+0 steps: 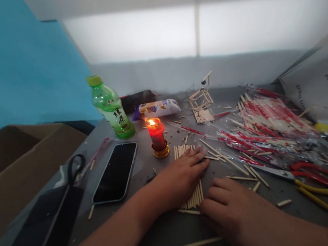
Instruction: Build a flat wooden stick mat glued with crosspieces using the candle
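Observation:
My left hand (179, 176) lies flat across a row of thin wooden sticks (196, 200) set side by side, its fingers stretched to the right. The row shows above and below the palm; its middle is hidden. At the row's lower right, my right hand (228, 203) rests with curled fingers, and whatever may be in them is out of sight. A short stick (189, 212) lies just below the row, near the right fingertips. Beyond the left hand a red candle (156, 134) burns in a gold-coloured base.
Behind stand a small stick frame (201, 103), a snack packet (158, 108) and a green bottle (113, 109). A phone (116, 172) lies left. Plastic-wrapped sticks (273, 119) and scissors (319, 186) cover the right side. Loose sticks are scattered about. A cardboard box (28, 158) is far left.

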`<state>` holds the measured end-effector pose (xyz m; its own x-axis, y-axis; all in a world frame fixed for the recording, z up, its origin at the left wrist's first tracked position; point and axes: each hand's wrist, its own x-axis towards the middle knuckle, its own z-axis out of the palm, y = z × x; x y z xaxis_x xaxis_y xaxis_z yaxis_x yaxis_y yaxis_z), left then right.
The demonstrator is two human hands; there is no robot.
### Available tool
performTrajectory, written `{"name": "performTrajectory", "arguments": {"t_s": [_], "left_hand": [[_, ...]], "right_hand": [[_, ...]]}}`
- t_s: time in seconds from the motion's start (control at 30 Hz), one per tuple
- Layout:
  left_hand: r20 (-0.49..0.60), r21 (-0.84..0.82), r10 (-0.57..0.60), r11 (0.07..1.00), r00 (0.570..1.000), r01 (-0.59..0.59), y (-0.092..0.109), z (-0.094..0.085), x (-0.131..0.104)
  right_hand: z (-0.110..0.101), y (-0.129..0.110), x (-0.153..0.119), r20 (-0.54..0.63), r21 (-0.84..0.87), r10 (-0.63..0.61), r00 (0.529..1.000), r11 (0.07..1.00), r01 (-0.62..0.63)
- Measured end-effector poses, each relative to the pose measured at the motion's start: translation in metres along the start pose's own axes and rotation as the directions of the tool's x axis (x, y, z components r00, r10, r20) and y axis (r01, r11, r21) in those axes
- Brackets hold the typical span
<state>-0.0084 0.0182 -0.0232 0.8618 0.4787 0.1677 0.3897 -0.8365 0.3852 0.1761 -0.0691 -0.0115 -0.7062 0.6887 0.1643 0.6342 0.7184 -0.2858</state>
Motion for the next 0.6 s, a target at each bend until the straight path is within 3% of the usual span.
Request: {"name": "performTrajectory", "arguments": {"t_s": [0.17,0.33,0.6], "left_hand": [[0.027,0.004,0.006,1.0,1.0,-0.006,0.0,-0.001,0.001],[0.039,0.015,-0.005,1.0,0.999,0.005,0.0,0.0,0.001],[0.068,0.061,-0.011,0.998,0.998,0.007,0.003,0.001,-0.003]], "right_hand": [[-0.004,-0.001,0.007,-0.067,0.107,0.155,0.986,0.983,-0.147],[0.001,-0.001,0.008,-0.153,0.023,0.064,0.986,0.998,-0.061],[0.009,0.003,0.004,-0.143,-0.002,0.103,0.984,0.995,-0.104]]}}
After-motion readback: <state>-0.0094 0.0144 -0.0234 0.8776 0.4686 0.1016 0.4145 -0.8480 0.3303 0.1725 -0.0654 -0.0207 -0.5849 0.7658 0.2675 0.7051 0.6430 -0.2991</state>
